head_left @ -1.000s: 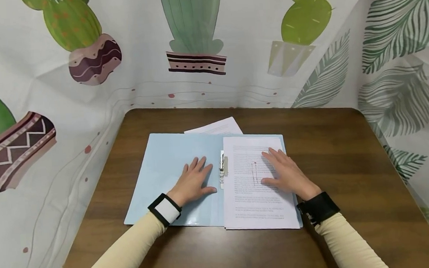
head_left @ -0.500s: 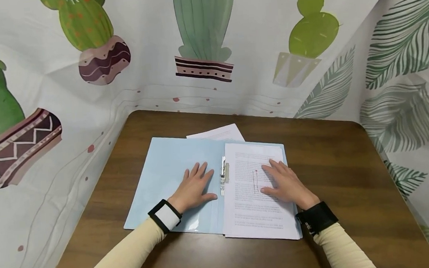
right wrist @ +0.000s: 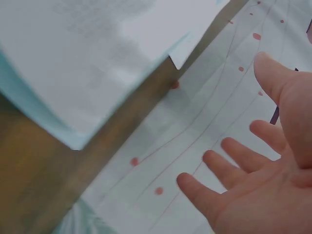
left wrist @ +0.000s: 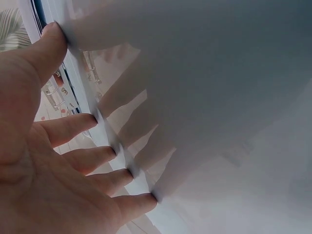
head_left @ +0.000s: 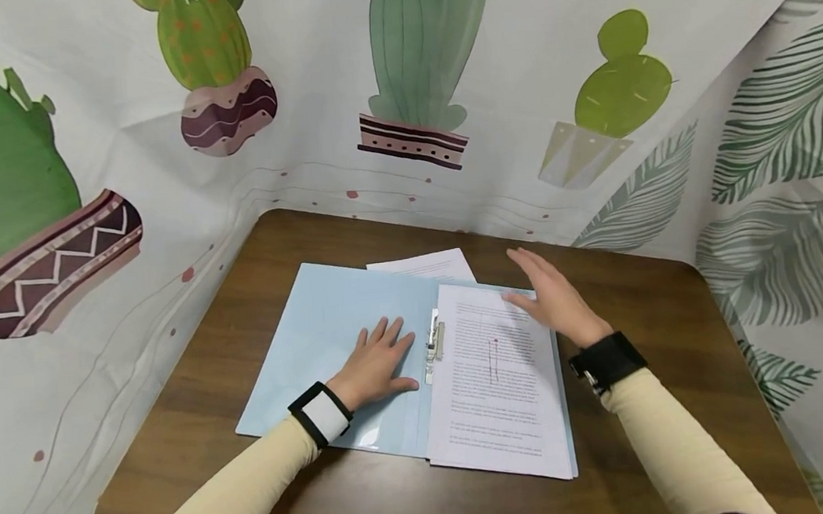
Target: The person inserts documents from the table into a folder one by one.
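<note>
A light blue file folder lies opened flat on the table. Its metal clip runs along the spine, and a stack of printed paper covers the right side. With fingers spread, my left hand rests on the bare left cover; in the left wrist view its fingertips touch the glossy surface. Above the upper right corner of the stack, my right hand is raised, fingers extended and holding nothing. The right wrist view shows that hand apart from the folder.
More printed sheets stick out from behind the folder's top edge. The brown wooden table extends around the folder. A white cloth printed with cacti and leaves hangs behind the table and at its sides.
My right hand has lifted off the printed paper and moved up toward its far right corner. The left hand stays on the cover. The head view has shifted and tilted slightly.
</note>
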Tool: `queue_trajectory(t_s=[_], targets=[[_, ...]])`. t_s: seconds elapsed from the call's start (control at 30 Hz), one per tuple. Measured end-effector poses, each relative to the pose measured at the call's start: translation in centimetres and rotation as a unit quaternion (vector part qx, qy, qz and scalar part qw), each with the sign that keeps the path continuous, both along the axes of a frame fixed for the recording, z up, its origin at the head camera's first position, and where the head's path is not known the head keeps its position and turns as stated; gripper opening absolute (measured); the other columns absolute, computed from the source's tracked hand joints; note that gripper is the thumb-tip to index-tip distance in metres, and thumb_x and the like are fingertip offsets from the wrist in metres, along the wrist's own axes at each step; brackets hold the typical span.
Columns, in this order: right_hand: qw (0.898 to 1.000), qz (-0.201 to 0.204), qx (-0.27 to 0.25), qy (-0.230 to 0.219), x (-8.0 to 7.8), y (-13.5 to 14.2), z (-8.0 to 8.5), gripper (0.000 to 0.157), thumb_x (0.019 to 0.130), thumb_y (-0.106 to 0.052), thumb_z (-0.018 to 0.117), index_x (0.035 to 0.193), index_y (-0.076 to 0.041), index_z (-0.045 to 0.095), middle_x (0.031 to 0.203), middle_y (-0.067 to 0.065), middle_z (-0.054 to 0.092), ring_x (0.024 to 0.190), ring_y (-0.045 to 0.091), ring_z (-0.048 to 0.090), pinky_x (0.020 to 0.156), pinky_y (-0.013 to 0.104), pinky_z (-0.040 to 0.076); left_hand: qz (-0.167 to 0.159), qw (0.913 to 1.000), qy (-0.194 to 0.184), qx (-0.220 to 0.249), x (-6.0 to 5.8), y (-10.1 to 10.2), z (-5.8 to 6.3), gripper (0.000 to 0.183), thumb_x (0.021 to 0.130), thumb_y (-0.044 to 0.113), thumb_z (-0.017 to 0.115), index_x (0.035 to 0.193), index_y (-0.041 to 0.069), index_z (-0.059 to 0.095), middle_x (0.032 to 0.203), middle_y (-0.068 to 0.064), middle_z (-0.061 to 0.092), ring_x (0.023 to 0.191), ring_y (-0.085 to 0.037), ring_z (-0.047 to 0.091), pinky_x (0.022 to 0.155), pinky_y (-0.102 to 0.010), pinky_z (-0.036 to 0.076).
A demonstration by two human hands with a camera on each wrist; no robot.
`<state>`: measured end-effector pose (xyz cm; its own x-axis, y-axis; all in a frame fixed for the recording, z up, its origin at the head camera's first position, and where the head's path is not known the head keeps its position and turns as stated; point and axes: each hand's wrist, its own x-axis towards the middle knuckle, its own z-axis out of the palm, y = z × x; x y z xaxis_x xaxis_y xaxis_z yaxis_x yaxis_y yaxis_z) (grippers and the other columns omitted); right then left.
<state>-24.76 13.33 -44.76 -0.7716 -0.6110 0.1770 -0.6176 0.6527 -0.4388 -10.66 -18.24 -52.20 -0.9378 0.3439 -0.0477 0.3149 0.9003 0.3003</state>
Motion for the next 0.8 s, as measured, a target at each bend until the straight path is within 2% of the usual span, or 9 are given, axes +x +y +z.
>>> queue_trajectory(t_s=[0.13, 0.33, 0.6, 0.8], targets=[[1.000, 0.008, 0.015, -0.015, -2.8, -2.5, 0.7, 0.074, 0.098, -0.022, 0.072, 0.158, -0.002, 0.033, 0.161, 0.024, 0.035, 0.148, 0.042, 0.033, 0.116, 0.058, 0.030, -0.001, 1.0000, 0.001, -0.009, -0.1, -0.2, 0.0, 0.087, 0.085, 0.056, 0.078, 0.151, 0.006, 0.051, 0.162, -0.024, 0.034, 0.150, -0.048, 0.027, 0.110, -0.072, 0.030], [0.997, 0.010, 0.068, -0.047, -5.7, -6.1, -0.6, 0.071, 0.101, -0.020, 0.069, 0.158, -0.001, 0.033, 0.161, 0.023, 0.036, 0.148, 0.040, 0.034, 0.118, 0.053, 0.029, -0.004, 0.9999, 0.003, -0.012, 0.0, -0.2, -0.1, 0.087, 0.085, 0.057, 0.077, 0.151, 0.006, 0.051, 0.162, -0.024, 0.034, 0.149, -0.048, 0.028, 0.109, -0.072, 0.031], [0.992, 0.008, 0.107, -0.072, -7.8, -9.0, -3.1, 0.064, 0.100, -0.018, 0.069, 0.154, 0.002, 0.041, 0.153, 0.024, 0.047, 0.142, 0.041, 0.044, 0.115, 0.054, 0.036, 0.001, 0.9999, -0.002, -0.017, 0.2, -0.2, 0.0, 0.087, 0.086, 0.057, 0.076, 0.152, 0.007, 0.050, 0.163, -0.023, 0.033, 0.151, -0.047, 0.026, 0.112, -0.070, 0.029], [0.986, 0.001, 0.143, -0.085, -8.7, -9.5, -4.5, 0.063, 0.100, -0.018, 0.067, 0.153, 0.004, 0.041, 0.152, 0.027, 0.047, 0.143, 0.045, 0.042, 0.115, 0.056, 0.034, 0.007, 0.9999, -0.003, -0.011, 0.2, -0.2, 0.1, 0.086, 0.086, 0.056, 0.077, 0.151, 0.006, 0.050, 0.162, -0.024, 0.034, 0.150, -0.048, 0.026, 0.112, -0.070, 0.029]])
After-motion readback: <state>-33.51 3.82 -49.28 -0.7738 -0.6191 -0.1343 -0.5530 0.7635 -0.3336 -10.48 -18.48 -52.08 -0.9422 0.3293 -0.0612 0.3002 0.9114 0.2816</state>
